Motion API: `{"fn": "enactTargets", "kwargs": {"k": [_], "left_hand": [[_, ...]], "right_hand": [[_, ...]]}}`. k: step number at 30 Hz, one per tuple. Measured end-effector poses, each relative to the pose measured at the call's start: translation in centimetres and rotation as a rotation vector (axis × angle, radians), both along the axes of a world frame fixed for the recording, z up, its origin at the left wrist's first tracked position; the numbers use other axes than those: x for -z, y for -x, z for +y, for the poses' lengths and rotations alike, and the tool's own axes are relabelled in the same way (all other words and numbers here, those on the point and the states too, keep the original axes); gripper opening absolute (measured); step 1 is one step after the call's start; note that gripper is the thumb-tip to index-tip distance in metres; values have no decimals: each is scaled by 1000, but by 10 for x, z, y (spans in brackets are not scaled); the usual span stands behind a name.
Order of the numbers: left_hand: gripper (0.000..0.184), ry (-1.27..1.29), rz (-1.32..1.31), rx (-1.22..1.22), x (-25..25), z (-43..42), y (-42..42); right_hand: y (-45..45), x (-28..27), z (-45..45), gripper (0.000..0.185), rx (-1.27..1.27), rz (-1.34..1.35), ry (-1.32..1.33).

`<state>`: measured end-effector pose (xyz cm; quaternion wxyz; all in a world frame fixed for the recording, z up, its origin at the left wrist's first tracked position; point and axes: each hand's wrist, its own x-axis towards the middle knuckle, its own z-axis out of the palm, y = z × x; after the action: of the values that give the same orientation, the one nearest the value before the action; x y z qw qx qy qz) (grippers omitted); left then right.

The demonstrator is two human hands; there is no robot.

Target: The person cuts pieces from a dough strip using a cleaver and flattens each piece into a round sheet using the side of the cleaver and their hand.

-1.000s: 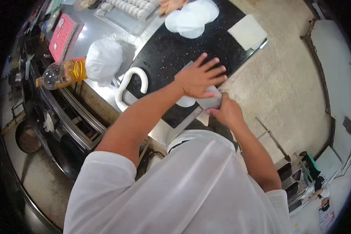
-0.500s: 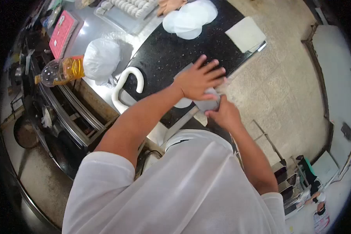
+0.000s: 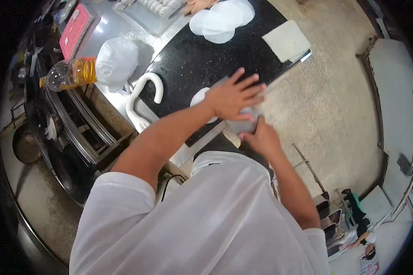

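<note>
Left hand (image 3: 229,98): fingers released and fanned, palm down over the grey blade (image 3: 243,124).
Right hand (image 3: 264,136): thumb and fingers grasping the blade's end, by the right edge of the black board (image 3: 188,59).
Blade: broad face up, at the board's near right part.
Good pressing: I judge an even palm and a level right grip best, so the blade does not tip.
Under the blade: hidden; motion blur softens its outline, and the right fingers' undersides are out of sight.
White disc (image 3: 198,97): on the board's near part, partly covered by the left arm.
Dough roll (image 3: 130,105): at the board's left edge, lower end lost behind the forearm.
Overlapping discs (image 3: 220,22): at the board's far end; layers uncountable.
</note>
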<state>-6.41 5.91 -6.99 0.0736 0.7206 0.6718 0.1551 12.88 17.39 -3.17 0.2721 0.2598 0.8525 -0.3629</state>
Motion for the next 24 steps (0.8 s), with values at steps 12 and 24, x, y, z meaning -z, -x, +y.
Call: {"fn": "enactTargets", "kwargs": {"k": [12, 24], "left_hand": [[74, 143, -123, -50, -1, -75, 7], [68, -234, -14, -396, -33, 3, 62]], "right_hand": [[8, 10, -49, 67, 57, 6, 216], [14, -9, -47, 61, 297, 172, -194]]}}
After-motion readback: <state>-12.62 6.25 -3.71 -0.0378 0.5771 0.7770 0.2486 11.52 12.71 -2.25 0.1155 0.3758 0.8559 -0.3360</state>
